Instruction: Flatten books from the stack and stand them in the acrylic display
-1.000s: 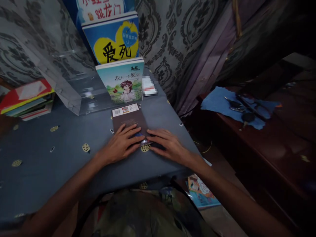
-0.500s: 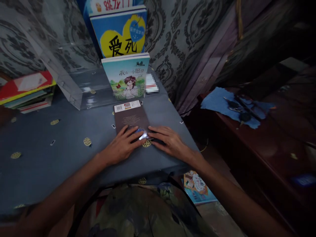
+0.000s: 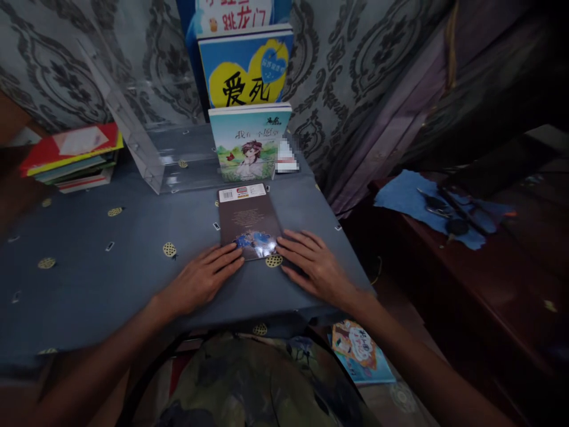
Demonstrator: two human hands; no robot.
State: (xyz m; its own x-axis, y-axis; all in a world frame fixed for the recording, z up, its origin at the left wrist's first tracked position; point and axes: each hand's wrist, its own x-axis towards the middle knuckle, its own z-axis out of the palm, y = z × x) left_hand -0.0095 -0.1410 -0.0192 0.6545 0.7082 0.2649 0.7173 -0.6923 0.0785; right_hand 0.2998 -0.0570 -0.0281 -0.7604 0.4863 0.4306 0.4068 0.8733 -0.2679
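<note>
A dark brown book lies flat on the cloth-covered table, with a white barcode strip along its far edge and a blue picture near its close edge. My left hand rests flat at the book's lower left corner, fingertips touching its edge. At the lower right side, my right hand lies with fingers stretched out, its tips at the book's edge. Neither hand grips anything. Just beyond stands a teal-covered book in a clear acrylic rack, with a blue and yellow book behind it.
Stacked books lie at the table's far left. A dark red cabinet on the right bears a blue cloth with glasses and small items. Another picture book lies below the table's right edge. A patterned curtain hangs behind.
My left hand has slid left off the book's face to its corner, uncovering the blue picture. The right hand stays at the right edge. The whole view has shifted slightly.
</note>
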